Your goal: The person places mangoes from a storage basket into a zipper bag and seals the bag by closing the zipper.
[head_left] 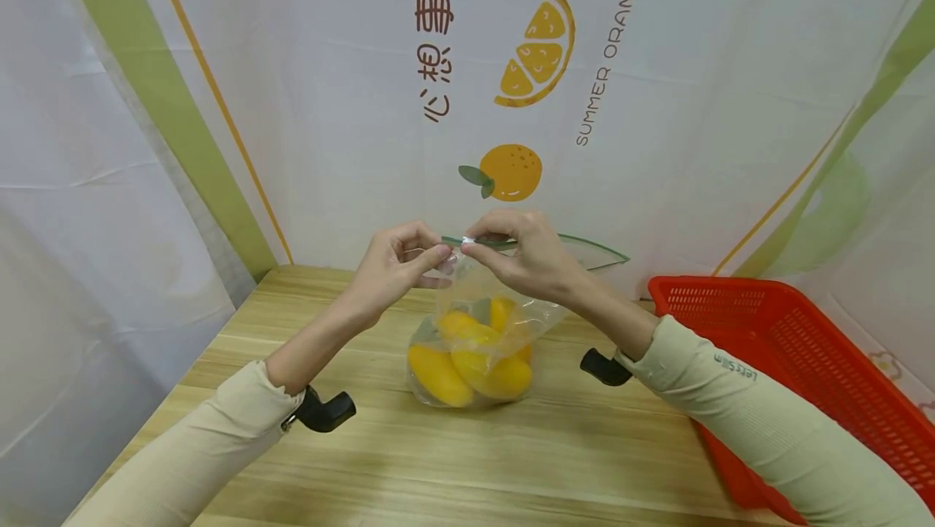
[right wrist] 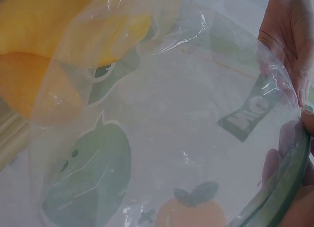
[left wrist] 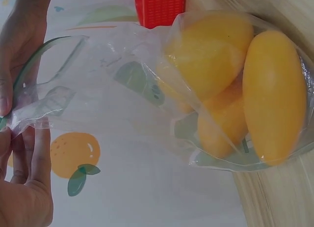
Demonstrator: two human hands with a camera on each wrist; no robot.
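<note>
A clear zip bag (head_left: 536, 312) with a green zip strip stands on the wooden table, several yellow mangoes (head_left: 438, 373) in its lower part. My left hand (head_left: 398, 263) pinches the bag's top edge near the left end of the strip. Close beside it, my right hand (head_left: 529, 255) pinches the strip at a small white slider (head_left: 467, 242). To the right of that hand the bag's mouth gapes. Green leaf prints (right wrist: 93, 173) show on the plastic in the right wrist view. The left wrist view shows the mangoes (left wrist: 274, 97) through the film.
A red plastic basket (head_left: 730, 291) stands at the table's right side, partly behind my right sleeve. Behind the table (head_left: 314, 462) hangs a white curtain (head_left: 351, 105) with orange prints. Black camera mounts (head_left: 325, 412) stick out from both wrists.
</note>
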